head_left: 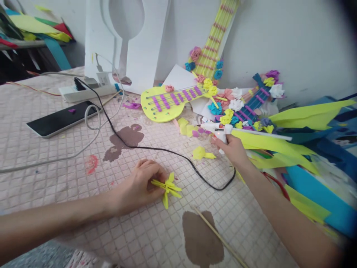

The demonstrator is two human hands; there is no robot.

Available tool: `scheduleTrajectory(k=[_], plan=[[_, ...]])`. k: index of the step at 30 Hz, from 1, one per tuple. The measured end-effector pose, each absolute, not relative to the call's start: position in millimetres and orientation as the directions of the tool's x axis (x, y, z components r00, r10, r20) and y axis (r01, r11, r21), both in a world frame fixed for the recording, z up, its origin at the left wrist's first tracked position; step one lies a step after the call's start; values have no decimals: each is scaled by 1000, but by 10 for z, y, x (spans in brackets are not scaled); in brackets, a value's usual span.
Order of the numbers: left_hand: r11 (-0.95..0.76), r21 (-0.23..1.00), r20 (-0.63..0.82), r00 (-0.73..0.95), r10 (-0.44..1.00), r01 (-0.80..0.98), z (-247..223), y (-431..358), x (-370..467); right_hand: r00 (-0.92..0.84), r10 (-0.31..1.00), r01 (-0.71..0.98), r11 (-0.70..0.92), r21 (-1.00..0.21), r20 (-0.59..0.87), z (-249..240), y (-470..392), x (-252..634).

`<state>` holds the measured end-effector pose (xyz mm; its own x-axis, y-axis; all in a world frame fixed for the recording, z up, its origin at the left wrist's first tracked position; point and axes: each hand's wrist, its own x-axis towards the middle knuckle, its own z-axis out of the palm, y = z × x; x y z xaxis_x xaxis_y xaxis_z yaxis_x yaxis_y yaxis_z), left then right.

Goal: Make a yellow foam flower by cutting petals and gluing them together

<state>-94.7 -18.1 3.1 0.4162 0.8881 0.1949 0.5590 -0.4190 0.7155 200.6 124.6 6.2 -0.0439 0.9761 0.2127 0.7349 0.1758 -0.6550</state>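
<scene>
My left hand (143, 182) pinches a yellow paper flower (169, 190) by its stem, the petals pointing right, just above the checked tablecloth. On the right, my right hand (233, 148) is wrapped round the handle of a white hot glue gun (221, 136). A long white glue stick (262, 134) sticks out of its back, and its nozzle points left. The gun's black cord (164, 149) curves across the table. Between my hands lies a second yellow paper flower (199, 152). Small yellow and purple paper scraps (185, 127) lie close to the nozzle.
Paper guitars decorated with flowers stand behind, including a yellow one (164, 108) and a blue one (252, 106). Left are a phone (64, 117) and a power strip (83, 91). A wooden stick (220, 238) lies in front; yellow crepe paper (279, 145) piles up right.
</scene>
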Motion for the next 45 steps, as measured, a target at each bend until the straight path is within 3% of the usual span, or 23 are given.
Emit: scheduleTrajectory(k=[4, 9, 12, 21, 29, 32, 35, 37, 40, 45], plan=[[-437, 719, 218, 421, 880, 541, 12, -189, -945, 6, 962, 663, 201, -721, 274, -2, 1516, 1936], [-442, 720, 223, 425, 877, 535, 9, -184, -950, 77, 898, 793, 208, -573, 432, -50, 1780, 1814], [-461, 711, 247, 425, 871, 531, -5, -181, -954, -1, 919, 823, 225, -522, 394, -121, 1849, 1802], [-449, 703, 247, 402, 882, 552, -28, -189, -950, -21, 950, 663, 246, -707, 310, -157, 1740, 1939], [-446, 715, 251, 399, 882, 538, -45, -195, -957, 36, 891, 687, 307, -659, 452, 122, 1165, 2076], [-461, 719, 274, 397, 876, 521, -56, -198, -961, -279, 939, 708, 342, -617, 201, 402, 552, 2079], [-477, 719, 293, 401, 868, 505, -76, -195, -967, -600, 781, 718, 430, -547, -173, 598, -127, 2017], [-466, 721, 273, 407, 872, 513, -91, -192, -969, -633, 718, 750, 475, -461, -289, 588, -484, 1976], [-448, 726, 249, 407, 879, 523, -101, -185, -964, -576, 763, 809, 480, -340, -294, 413, -759, 1960], [-445, 727, 252, 399, 882, 523, -90, -180, -948, -456, 849, 881, 388, -273, -266, 258, -724, 1967]])
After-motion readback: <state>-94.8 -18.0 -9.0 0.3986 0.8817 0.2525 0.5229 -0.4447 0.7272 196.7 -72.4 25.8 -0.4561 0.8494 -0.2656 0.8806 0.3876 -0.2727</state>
